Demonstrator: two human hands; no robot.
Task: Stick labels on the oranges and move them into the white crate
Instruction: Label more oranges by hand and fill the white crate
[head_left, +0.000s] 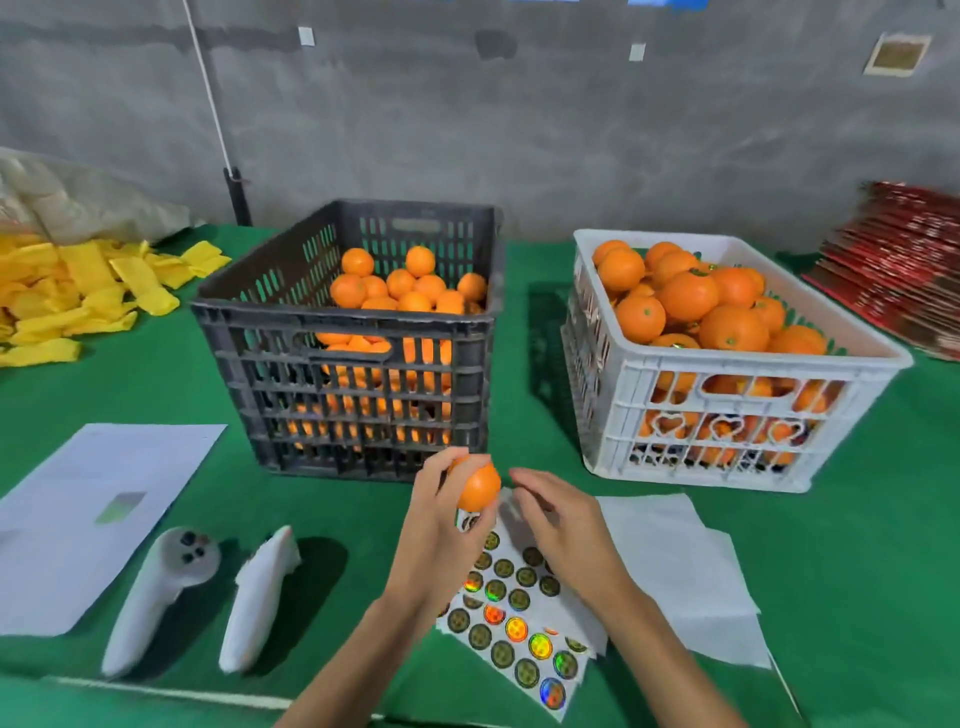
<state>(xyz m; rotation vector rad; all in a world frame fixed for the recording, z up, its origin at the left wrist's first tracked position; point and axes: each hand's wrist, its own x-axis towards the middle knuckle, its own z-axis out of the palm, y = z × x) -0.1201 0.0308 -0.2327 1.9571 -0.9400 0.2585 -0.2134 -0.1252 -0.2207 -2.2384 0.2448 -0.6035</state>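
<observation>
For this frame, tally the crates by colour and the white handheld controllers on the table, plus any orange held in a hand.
Black crate: 1
White crate: 1
White controllers: 2
Orange held in the left hand: 1
Total: 5

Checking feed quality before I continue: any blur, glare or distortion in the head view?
Head view: wide-angle bending at the edges; sticker sheet shows rainbow glare; left hand, orange and right hand slightly soft; black crate casts a shadow toward the white crate.
</observation>
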